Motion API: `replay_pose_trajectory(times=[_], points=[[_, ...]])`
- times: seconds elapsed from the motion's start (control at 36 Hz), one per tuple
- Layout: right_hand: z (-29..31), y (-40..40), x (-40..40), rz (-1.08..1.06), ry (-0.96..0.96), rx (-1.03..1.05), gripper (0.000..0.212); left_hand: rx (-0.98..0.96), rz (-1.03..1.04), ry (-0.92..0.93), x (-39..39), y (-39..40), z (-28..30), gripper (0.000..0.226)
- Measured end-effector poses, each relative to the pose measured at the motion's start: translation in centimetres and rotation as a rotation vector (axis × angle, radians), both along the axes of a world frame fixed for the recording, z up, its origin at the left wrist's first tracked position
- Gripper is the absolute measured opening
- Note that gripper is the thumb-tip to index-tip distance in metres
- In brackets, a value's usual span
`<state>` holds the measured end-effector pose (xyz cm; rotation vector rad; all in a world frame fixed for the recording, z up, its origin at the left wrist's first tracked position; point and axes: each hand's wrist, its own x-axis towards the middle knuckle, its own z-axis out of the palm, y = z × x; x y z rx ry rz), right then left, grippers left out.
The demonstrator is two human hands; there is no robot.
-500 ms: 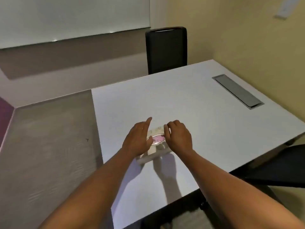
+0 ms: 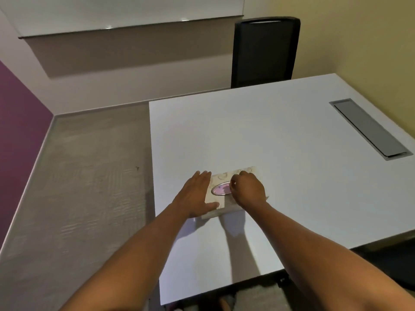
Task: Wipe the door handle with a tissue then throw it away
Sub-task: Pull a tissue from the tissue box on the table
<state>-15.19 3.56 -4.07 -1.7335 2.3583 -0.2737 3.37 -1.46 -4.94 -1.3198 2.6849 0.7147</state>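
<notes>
A beige patterned tissue box [image 2: 224, 204] lies on the white table [image 2: 280, 135] near its left edge. Its top has an oval silver-rimmed opening with a pink tissue [image 2: 221, 190] showing inside. My left hand [image 2: 195, 195] lies flat on the left part of the box, fingers stretched out, thumb across the top. My right hand [image 2: 249, 190] is over the right part, its fingertips pinched together at the right end of the opening on the tissue. No door handle is in view.
A black chair [image 2: 265, 52] stands at the table's far side. A grey cable hatch [image 2: 368, 129] is set into the table at the right. Grey carpet [image 2: 85, 187] lies to the left, a purple wall at the far left, and another dark chair at the lower right.
My left hand has turned from edge-on beside the opening to flat on the box's left part. My right fingertips have closed in on the opening.
</notes>
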Motion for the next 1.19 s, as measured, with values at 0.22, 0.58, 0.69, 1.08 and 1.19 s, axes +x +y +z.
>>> replay_pose_trajectory(times=[0.22,0.58,0.69,1.08,1.19], points=[[-2.1,-0.9,0.4,-0.012,-0.036,0.152,0.02,0.024,-0.083,-0.014,-0.5,-1.1,-2.2,0.111],[-2.5,-3.7,1.8,-0.074,0.054,0.295,0.015,0.007,-0.066,0.062,-1.4,-1.4,-4.2,0.118],[-2.6,-4.0,2.1,-0.082,0.08,0.304,0.013,0.007,-0.052,0.044,-1.6,-1.8,-4.6,0.121],[-3.2,-4.2,2.9,-0.164,0.041,0.288,0.019,-0.042,-0.061,0.048,-1.3,-1.9,-5.4,0.119],[-3.4,-4.0,2.8,-0.18,0.011,0.247,0.014,-0.059,-0.081,0.022,-1.3,-1.6,-5.6,0.118]])
